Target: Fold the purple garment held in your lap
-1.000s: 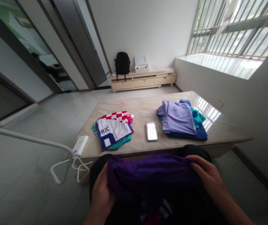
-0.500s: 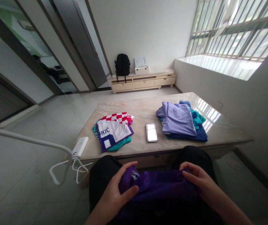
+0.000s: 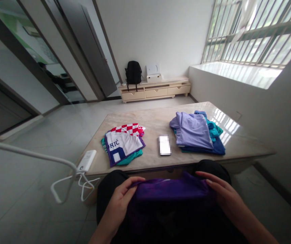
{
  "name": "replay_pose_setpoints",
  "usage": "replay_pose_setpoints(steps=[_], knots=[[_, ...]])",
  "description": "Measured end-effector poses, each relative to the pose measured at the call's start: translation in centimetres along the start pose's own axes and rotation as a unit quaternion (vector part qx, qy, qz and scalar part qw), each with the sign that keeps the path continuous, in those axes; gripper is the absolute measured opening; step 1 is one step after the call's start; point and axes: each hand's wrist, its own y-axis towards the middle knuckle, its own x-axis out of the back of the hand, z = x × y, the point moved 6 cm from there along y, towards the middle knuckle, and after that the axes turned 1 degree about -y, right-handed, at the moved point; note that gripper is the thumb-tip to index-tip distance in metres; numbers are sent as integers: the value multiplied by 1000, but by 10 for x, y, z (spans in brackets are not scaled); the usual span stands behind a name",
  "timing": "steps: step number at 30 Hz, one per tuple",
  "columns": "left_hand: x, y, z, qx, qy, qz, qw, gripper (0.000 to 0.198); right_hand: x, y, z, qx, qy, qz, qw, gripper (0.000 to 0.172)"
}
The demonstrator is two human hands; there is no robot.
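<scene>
A purple garment (image 3: 171, 190) lies across my lap, its upper edge pulled fairly straight between my hands. My left hand (image 3: 123, 194) pinches its left end between thumb and fingers. At the opposite end my right hand (image 3: 220, 189) grips the cloth, its index finger stretched along the top. The lower part of the garment fades into dark shadow. Beyond my knees, a folded pile with a white-and-navy lettered jersey (image 3: 125, 147) on top sits at the left of the marble table (image 3: 150, 118). A second pile, topped by a lavender garment (image 3: 193, 130), sits at the right.
Between the piles lies a phone (image 3: 165, 145) with a blurred screen. A white power strip (image 3: 86, 161) with cables rests at the table's left corner, near a bent white tube (image 3: 33, 151). A black backpack (image 3: 133, 73) stands on a low cabinet (image 3: 158, 90). A person sits beyond the doorway.
My left hand has shifted its grip to the garment's upper left edge. The bunched cloth there is now spread flatter, and the upper edge is drawn out between both hands.
</scene>
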Motion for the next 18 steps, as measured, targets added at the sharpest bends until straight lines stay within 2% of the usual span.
replay_pose_setpoints(steps=[3, 6, 9, 11, 13, 18], knots=[[-3, -1, -1, -6, -15, -22, 1000, 29, -2, 5, -8, 14, -99, 27, 995, 58], [-5, -3, -1, -10, -13, -22, 1000, 31, 0, 10, -10, 57, -233, 36, 970, 60], [-5, -5, -1, -10, -4, -11, 1000, 37, 0, 13, -12, 67, -298, 43, 951, 60], [-4, -6, -2, -17, 11, 1, 1000, 43, -3, 12, -15, 52, -288, 66, 954, 61], [-3, -7, 0, -26, 15, 23, 999, 49, -7, 9, -18, 39, -233, 84, 968, 64], [-3, -7, 4, -22, -6, 108, 994, 70, -2, 5, -4, 59, -89, 48, 993, 65]])
